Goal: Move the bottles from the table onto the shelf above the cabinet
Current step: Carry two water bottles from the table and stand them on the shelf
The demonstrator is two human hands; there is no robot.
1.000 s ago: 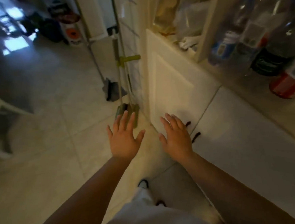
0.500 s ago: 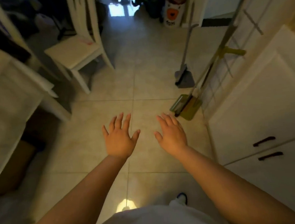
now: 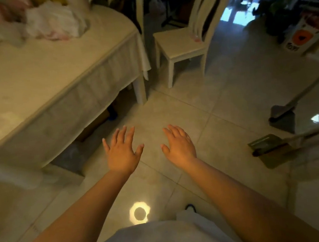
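The worktop (image 3: 37, 77) runs out of the picture at the left and top edges, so its full extent cannot be told. The heap of pale bags or cloth (image 3: 38, 25) at its far end is smeared by blur, and what it contains is unclear. The space under the worktop is in shadow; a dark shape (image 3: 112, 113) there is unreadable. The broom handle (image 3: 308, 88) and the mop handle (image 3: 316, 133) are cut off at the right edge. The chair (image 3: 184, 40) loses its back top at the upper edge.
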